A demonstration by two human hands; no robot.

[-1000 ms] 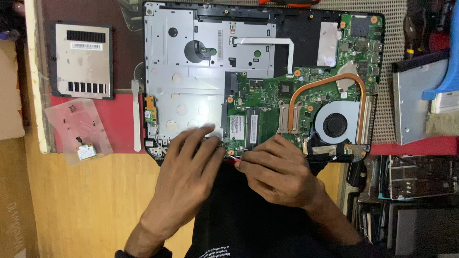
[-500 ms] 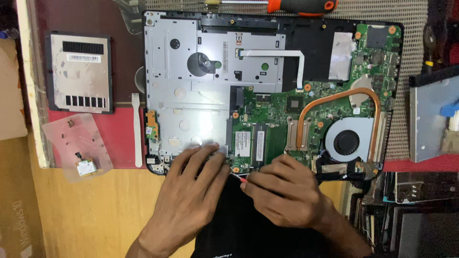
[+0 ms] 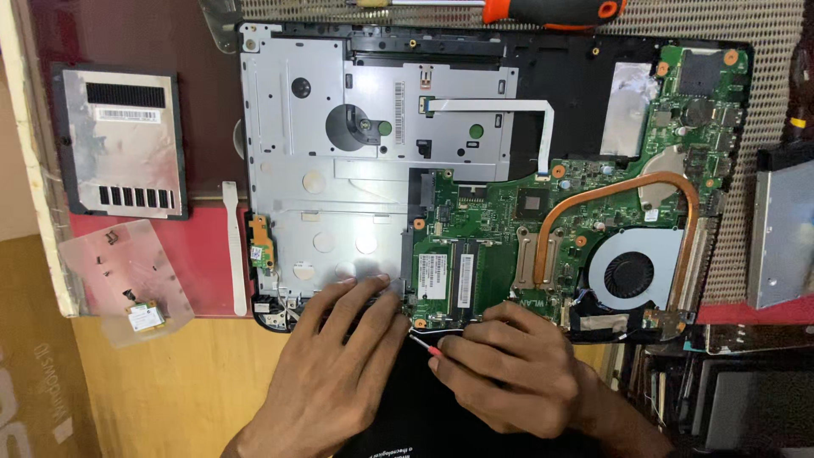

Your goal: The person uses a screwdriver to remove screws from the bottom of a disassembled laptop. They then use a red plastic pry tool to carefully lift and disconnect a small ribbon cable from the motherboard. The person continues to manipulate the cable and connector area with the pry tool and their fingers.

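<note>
An opened laptop base [image 3: 339,170] lies upside down with its silver metal plate, green motherboard [image 3: 593,195], copper heat pipe [image 3: 627,182] and fan [image 3: 632,271] exposed. My left hand [image 3: 339,365] rests flat with spread fingers on the front edge of the base, just left of the memory modules [image 3: 449,280]. My right hand [image 3: 509,373] is closed around a thin small screwdriver [image 3: 428,346] with a red end. Its tip points at the board's front edge near a screw hole. A black panel [image 3: 424,416] lies under both hands.
A black cover plate [image 3: 123,140] and a clear plastic piece holding a small card and screws [image 3: 127,280] lie at the left. A white pry tool [image 3: 233,246] sits beside the base. An orange-handled screwdriver [image 3: 551,10] lies at the top, a silver drive [image 3: 780,229] at the right.
The view has shifted, so the laptop sits further right and lower in the picture. Both hands stay at the front edge of the board, barely moved.
</note>
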